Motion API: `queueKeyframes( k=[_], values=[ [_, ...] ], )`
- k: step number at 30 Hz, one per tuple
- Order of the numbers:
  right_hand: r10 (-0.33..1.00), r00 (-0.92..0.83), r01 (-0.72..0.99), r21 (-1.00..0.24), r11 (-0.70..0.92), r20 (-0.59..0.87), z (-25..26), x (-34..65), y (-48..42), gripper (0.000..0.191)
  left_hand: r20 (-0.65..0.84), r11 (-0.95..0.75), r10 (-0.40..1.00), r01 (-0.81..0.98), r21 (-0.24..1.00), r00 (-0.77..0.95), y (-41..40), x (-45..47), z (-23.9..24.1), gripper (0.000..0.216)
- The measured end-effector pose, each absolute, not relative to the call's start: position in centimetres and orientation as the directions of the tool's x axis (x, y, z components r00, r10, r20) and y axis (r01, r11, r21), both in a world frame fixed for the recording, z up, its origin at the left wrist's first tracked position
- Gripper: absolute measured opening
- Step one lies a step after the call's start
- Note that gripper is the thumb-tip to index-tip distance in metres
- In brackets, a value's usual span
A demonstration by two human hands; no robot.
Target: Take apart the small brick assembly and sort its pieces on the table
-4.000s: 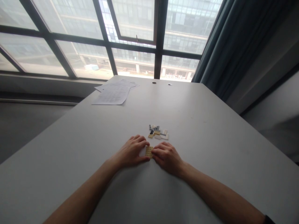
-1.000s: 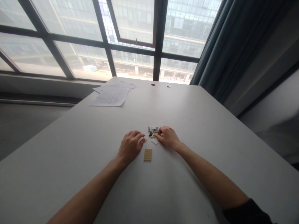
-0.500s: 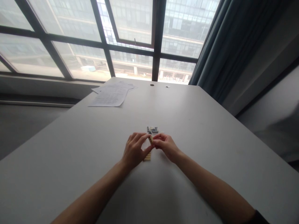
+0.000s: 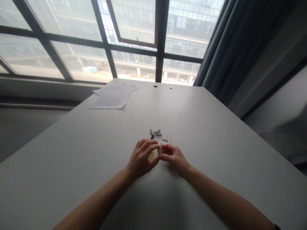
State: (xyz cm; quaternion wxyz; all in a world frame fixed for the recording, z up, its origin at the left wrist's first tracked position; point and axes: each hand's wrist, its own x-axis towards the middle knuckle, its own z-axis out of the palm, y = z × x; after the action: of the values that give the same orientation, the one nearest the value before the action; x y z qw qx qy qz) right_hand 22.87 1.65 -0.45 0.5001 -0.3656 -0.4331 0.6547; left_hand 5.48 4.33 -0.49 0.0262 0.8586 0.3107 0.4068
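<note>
— Left hand (image 4: 143, 157) was pinching a small tan piece (image 4: 160, 151) between thumb and fingertip, and the right hand (image 4: 177, 160) had its thumb and fingers closed on the same piece from the other side. Couldn't tell if it was one part or two pressed together.

— ok, and where was it exactly?

— Right between the two hands, tipped up on end, just to the right of a studded tan plate (image 4: 151, 157). That plate lay on the white table (image 4: 208, 137), partly hidden by the left hand.

— How far along did it look?

— Early-ish, imo. The small piece was picked out and in both hands but looked apart from the plate. The rest lay loose just beyond, so most of it seemed unused.

— Got counts?

— Two hands, one plate, one held piece (or that possible pair). Past the fingers: one black bit (image 4: 152, 136), a clump of grey pieces (image 4: 158, 132) too jumbled to count, then two pale pieces (image 4: 166, 137) and one grey strip (image 4: 164, 140) off to the right, maybe more hidden.

— And further out?

— At least two paper sheets (image 4: 109, 98) at the far left, two round holes (image 4: 155, 86) near the far edge, one dark curtain (image 4: 222, 60) beside the window (image 4: 160, 41).
</note>
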Motion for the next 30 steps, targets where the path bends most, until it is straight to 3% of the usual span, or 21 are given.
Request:
queueKeyframes(
  k=[8, 15, 18, 22, 26, 30],
  values=[
    [0.983, -0.120, -0.162, -0.980, 0.116, 0.136, -1.5, 22.9, 1.6, 0.047, 0.689, -0.803, 0.548, 0.529, 0.275, 0.474, 4.7, 5.2, -0.5, 0.025],
    [0.952, -0.164, 0.168, -0.944, 0.283, 0.257, -0.8, 24.0, 1.7, 0.035, 0.694, -0.820, 0.524, 0.514, 0.253, 0.494, 4.9, 5.0, -0.4, 0.029],
    [0.949, -0.170, 0.380, -0.871, 0.313, 0.267, -0.8, 24.6, 2.1, 0.034, 0.679, -0.812, 0.546, 0.509, 0.285, 0.491, 5.5, 4.0, -0.3, 0.031],
    [0.926, -0.266, 0.625, -0.684, 0.376, 0.267, -1.2, 25.0, 2.3, 0.035, 0.588, -0.767, 0.635, 0.503, 0.399, 0.501, 6.9, 2.1, -0.1, 0.024],
    [0.919, -0.313, 0.713, -0.580, 0.395, 0.241, -1.6, 24.8, 2.1, 0.037, 0.424, -0.775, 0.629, 0.489, 0.400, 0.652, 7.4, 1.1, -0.2, 0.036],
    [0.918, -0.318, 0.735, -0.551, 0.396, 0.237, -1.8, 24.7, 2.0, 0.040, 0.346, -0.780, 0.621, 0.514, 0.357, 0.703, 6.7, 1.4, -0.5, 0.054]
  ],
)
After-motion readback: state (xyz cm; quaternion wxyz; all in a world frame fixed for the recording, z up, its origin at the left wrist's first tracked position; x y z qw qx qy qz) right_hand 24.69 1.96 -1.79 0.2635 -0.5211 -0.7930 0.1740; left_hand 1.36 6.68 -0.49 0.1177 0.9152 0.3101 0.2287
